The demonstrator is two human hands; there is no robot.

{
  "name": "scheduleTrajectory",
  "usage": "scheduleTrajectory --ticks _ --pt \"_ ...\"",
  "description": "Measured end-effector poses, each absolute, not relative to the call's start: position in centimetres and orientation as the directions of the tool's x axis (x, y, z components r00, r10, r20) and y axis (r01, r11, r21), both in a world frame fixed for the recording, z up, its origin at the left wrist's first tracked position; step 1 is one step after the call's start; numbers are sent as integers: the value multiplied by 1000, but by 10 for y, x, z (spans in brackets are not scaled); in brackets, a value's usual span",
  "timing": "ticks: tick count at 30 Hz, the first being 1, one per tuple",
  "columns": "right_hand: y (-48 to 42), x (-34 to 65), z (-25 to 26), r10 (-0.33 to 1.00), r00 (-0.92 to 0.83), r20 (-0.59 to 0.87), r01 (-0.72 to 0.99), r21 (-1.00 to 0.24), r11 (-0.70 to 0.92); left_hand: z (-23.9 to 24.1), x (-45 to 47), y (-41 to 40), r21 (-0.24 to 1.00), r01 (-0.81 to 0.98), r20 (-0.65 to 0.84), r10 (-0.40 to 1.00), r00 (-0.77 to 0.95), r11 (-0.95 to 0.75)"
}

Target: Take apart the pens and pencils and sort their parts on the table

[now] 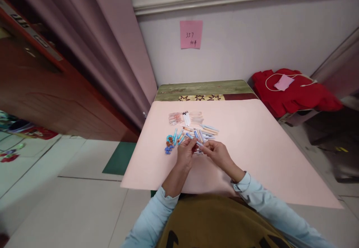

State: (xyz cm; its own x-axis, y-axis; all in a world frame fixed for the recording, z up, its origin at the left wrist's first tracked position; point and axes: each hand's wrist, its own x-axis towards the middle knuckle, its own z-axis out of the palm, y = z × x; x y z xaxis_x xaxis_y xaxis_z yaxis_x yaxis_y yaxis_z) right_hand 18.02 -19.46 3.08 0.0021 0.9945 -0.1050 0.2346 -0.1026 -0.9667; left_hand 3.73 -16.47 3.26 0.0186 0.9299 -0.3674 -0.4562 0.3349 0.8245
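Both my hands are over the near part of the pile, fingers closed round one slim blue-lavender pen (199, 143). My left hand (186, 153) pinches its left end, while my right hand (218, 154) grips the right end. Just beyond lie loose pen barrels (209, 129) in pale blue, beige and lavender, partly hidden by my hands. Turquoise barrels (175, 136) rest to the left. Beside them sits a small heap of blue, brown and turquoise pieces (168, 149) that look like caps. Farther back are white sticks with black tips (186, 118), between clear reddish tubes (175, 118) and paler clear tubes (196, 117).
A pink sheet (252, 158) covers most of the table; its patterned green back edge (207, 87) shows. At right, red cloth (294, 91) bears a white cable and a pink note. A pink curtain (117, 46) and wooden door (56, 87) stand at left.
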Motion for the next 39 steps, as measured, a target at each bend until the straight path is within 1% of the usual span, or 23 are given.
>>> scheduleTrajectory --ticks 2,4,6,8,10,11,13,16,19,22,24,27,29,31,33,35,37,39 --pt "-195 181 28 996 60 -67 308 -948 -82 32 39 -166 822 -455 -374 927 23 343" --pt "-196 180 29 994 90 -54 316 -945 -80 32 39 -167 817 -461 -372 927 40 347" --pt "-197 178 32 993 57 -103 251 -961 -114 35 39 -168 807 -472 -368 927 66 354" --pt "-199 177 36 976 -41 -212 138 -969 -205 37 38 -168 801 -479 -364 928 85 358" --pt "-201 176 39 940 -145 -308 36 -951 -306 37 36 -167 802 -479 -361 928 88 357" --pt "-201 176 40 926 -178 -333 1 -941 -338 37 36 -166 803 -479 -361 929 81 354" --pt "-201 176 39 926 -186 -329 -26 -940 -340 35 35 -166 805 -481 -362 930 66 348" --pt "-199 177 33 957 -106 -268 40 -963 -265 31 34 -164 803 -484 -375 926 45 348" --pt "-197 181 25 982 -2 -187 168 -968 -184 27 32 -162 802 -487 -392 920 9 346" --pt "-196 186 18 991 73 -115 316 -940 -132 22 29 -159 830 -452 -375 927 -21 326" --pt "-195 190 15 992 99 -83 402 -908 -116 17 27 -157 875 -376 -344 938 -39 305" --pt "-194 196 15 992 121 -30 504 -859 -88 11 21 -154 950 -203 -252 966 -55 236" --pt "-195 201 19 992 128 10 564 -823 -65 9 15 -152 986 -66 -156 987 -46 153" --pt "-195 205 26 989 138 52 620 -784 -45 8 8 -151 994 98 -39 999 -34 42" --pt "-195 208 35 984 147 98 678 -734 -28 7 1 -150 957 277 97 995 -21 -88" --pt "-196 208 45 977 143 156 736 -677 1 7 -4 -149 884 417 225 974 18 -212" --pt "-196 206 54 970 122 211 777 -629 39 7 -7 -149 818 494 299 951 74 -296" --pt "-196 203 60 962 108 250 790 -609 70 7 -9 -149 786 524 318 941 113 -328"
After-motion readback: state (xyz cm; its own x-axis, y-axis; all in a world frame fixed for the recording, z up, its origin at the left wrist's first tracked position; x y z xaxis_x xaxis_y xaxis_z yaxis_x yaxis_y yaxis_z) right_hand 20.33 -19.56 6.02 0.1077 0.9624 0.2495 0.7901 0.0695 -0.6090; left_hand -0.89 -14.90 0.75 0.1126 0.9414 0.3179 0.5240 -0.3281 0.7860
